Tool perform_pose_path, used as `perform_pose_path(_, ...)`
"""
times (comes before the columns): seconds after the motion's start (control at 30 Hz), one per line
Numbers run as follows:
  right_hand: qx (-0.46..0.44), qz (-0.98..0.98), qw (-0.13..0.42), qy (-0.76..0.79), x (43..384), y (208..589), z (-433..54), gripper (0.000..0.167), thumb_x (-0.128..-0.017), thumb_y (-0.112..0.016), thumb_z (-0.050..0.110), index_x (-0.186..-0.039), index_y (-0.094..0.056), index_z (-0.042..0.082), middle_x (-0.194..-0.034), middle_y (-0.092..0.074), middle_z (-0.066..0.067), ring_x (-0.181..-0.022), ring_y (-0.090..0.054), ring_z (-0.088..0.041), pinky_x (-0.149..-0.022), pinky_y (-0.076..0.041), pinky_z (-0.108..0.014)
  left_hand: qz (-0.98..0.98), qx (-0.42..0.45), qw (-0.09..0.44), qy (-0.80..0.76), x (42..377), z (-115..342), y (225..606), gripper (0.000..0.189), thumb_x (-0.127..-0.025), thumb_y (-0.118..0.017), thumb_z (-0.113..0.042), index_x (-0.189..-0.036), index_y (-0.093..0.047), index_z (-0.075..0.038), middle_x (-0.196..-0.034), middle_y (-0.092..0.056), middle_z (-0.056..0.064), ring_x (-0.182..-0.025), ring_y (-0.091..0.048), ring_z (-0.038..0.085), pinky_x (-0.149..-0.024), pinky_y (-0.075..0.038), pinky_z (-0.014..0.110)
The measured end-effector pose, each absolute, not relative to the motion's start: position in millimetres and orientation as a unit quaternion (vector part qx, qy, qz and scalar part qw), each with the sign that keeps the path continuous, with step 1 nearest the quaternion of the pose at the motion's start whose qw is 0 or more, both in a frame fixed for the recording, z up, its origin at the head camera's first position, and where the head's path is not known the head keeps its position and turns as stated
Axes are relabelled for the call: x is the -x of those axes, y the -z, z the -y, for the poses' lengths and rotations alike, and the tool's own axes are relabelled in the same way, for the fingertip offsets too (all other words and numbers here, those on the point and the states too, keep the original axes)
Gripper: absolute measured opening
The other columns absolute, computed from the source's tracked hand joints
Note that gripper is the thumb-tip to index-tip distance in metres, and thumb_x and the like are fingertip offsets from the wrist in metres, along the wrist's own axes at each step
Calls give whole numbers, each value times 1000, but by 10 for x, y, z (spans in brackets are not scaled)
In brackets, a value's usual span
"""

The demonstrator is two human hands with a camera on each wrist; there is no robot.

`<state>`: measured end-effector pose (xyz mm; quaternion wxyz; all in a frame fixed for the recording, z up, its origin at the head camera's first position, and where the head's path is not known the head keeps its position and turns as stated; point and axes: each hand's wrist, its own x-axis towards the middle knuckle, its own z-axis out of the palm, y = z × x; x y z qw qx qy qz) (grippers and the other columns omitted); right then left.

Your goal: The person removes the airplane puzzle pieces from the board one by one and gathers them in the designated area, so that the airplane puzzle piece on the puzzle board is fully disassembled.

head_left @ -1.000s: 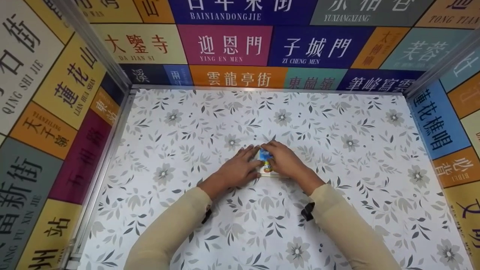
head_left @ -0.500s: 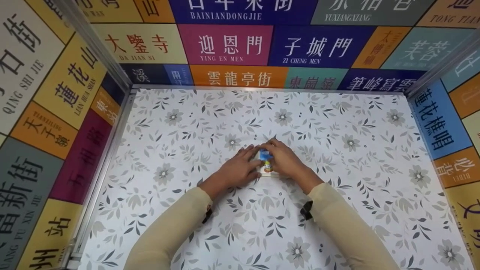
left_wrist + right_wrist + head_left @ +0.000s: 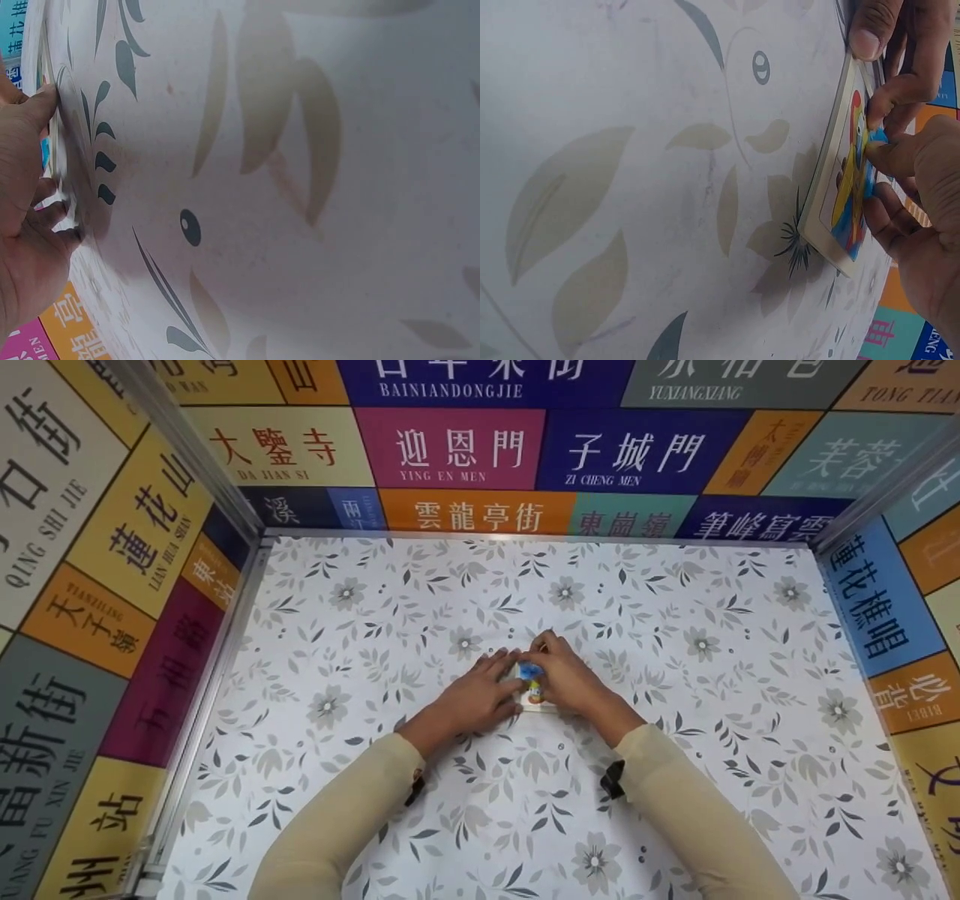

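A small wooden puzzle board with a brightly coloured cartoon picture lies flat on the table, near its middle. My left hand grips the board's left side. In the right wrist view its thumb sits at the near edge and a bent finger reaches over the picture. My right hand is above the board's right part, pinching a blue puzzle piece between thumb and fingers, close over the picture. In the left wrist view the left hand shows at the edge, its lower fingertips down at the tabletop.
The white tabletop has a grey leaf and flower print. Panels with large printed characters stand along its back, left and right sides, with a metal rail at the left edge.
My right hand's fingers have drawn together and lifted slightly around the blue piece, uncovering a little of the picture. The left hand and the board have stayed in place.
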<state>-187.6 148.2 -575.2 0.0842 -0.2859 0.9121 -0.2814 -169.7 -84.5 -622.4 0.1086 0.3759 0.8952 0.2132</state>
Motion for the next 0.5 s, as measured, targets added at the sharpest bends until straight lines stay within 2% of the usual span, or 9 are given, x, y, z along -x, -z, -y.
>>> perform_pose_path(0.1,300,-906,79,289,1907,5748,-1486,58,-87,-69,-20,-141,-74,1,-128,-52,-18,-119,-56,-37,-103,-54,-52,-896,-376,110,-210,1683,844,6123,51,-114,-56,-46,-154,-60,-15,-182,-25,24,-169,-24,49,-137,-25,65)
perform_pose_path(0.17,311,-904,75,282,1929,5747,-1493,49,-91,-68,-20,-136,-75,-2,-126,-52,-19,-117,-57,-36,-102,-55,-51,-896,-381,103,-203,1680,848,6115,50,-116,-53,-47,-153,-60,-15,-183,-24,23,-170,-24,48,-137,-26,63)
perform_pose_path(0.33,323,-907,78,260,1956,5752,-1519,30,-100,-68,-14,-125,-79,-2,-126,-54,-19,-115,-59,-34,-100,-57,-50,-890,-383,104,-225,1706,859,6207,51,-116,-50,-50,-153,-61,-17,-183,-24,21,-170,-23,47,-136,-27,64)
perform_pose_path(0.5,323,-904,85,269,1939,5747,-1529,23,-101,-73,-3,-123,-80,-3,-124,-59,-21,-114,-62,-36,-101,-57,-53,-890,-378,102,-233,1704,862,6310,51,-116,-52,-49,-155,-61,-18,-183,-25,21,-170,-24,47,-136,-27,64)
